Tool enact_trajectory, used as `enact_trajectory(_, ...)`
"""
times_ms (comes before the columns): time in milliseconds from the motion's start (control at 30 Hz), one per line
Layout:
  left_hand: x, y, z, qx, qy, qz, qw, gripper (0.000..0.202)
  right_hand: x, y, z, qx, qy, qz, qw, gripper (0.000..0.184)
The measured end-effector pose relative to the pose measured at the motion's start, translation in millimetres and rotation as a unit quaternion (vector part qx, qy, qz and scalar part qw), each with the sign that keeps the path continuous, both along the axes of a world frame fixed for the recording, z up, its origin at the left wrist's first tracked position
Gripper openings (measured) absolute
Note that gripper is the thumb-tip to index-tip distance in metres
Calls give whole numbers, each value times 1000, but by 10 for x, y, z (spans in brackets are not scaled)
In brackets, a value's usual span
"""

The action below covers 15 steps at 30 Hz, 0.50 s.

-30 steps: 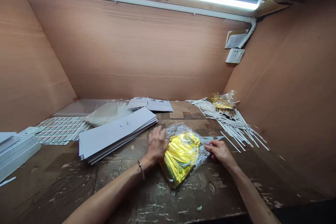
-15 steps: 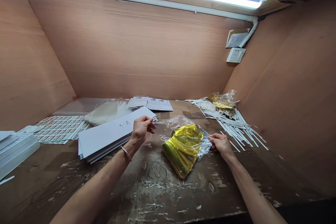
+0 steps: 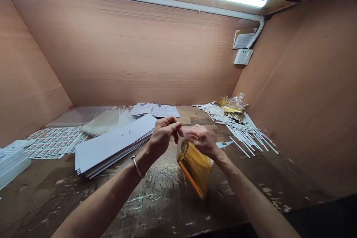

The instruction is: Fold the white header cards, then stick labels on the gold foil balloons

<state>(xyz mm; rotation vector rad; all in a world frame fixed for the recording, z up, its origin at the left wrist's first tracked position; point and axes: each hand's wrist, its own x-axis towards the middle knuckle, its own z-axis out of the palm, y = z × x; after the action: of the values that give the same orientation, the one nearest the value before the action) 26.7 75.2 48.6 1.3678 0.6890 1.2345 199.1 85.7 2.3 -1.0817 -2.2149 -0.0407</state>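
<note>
A clear plastic bag with gold foil inside (image 3: 195, 169) hangs upright in the air above the bench, its lower end tilted slightly. My left hand (image 3: 163, 136) and my right hand (image 3: 201, 140) meet at the bag's top, pinching the thin film between their fingers. The pinched film is mostly hidden by my fingers. A thin bangle (image 3: 137, 166) circles my left wrist. Just left of my left hand lies a stack of white card strips (image 3: 111, 145).
A worn, paint-flecked wooden bench (image 3: 156, 197) runs between plywood walls. Behind it lie printed leaflets (image 3: 153, 110), clear film sheets (image 3: 107, 122) and a label sheet (image 3: 54, 142). White sticks (image 3: 242, 130) and another gold bag (image 3: 231, 105) lie at the right.
The gold-filled bag has risen from lying flat on the bench to hanging upright. My hands have moved together and now pinch its top.
</note>
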Motion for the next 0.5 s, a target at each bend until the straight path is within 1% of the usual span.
enact_trajectory(33, 12, -5, 51, 9, -3, 1, 1000, 20, -3, 38, 62, 1, 8, 2, 1000, 11)
enact_trajectory(67, 23, 7, 82, 19, -8, 12, 1000, 20, 13, 83, 126, 6, 14, -3, 1000, 14)
enact_trajectory(133, 41, 82, 83, 46, -14, 52, 998, 17, 71, 186, 269, 33, 22, -15, 999, 17)
enact_trajectory(167, 50, 143, 59, 58, -4, 70, 996, 20, 99, 238, 351, 51, 24, -15, 998, 17)
enact_trajectory(233, 62, 289, -13, 87, 65, 97, 989, 36, 132, 322, 523, 94, 27, -15, 995, 17)
enact_trajectory(267, 60, 360, -51, 115, 123, 107, 980, 36, 137, 340, 597, 116, 25, -20, 993, 17)
enact_trajectory(300, 47, 419, -87, 160, 186, 121, 962, 30, 135, 333, 649, 138, 17, -25, 990, 18)
enact_trajectory(333, 21, 455, -121, 221, 248, 135, 933, 21, 131, 293, 669, 157, 0, -28, 987, 19)
enact_trajectory(367, -18, 462, -156, 292, 303, 142, 896, 15, 128, 218, 647, 173, -23, -30, 984, 20)
enact_trajectory(400, -70, 434, -199, 365, 345, 134, 854, 15, 129, 108, 578, 183, -50, -26, 981, 21)
enact_trajectory(433, -131, 371, -255, 432, 378, 107, 812, 17, 136, -35, 462, 184, -83, -12, 979, 22)
enact_trajectory(467, -198, 276, -327, 484, 405, 66, 773, 18, 151, -203, 307, 176, -113, 6, 978, 24)
enact_trajectory(500, -265, 158, -416, 525, 424, 11, 738, 20, 174, -386, 125, 157, -141, 35, 977, 25)
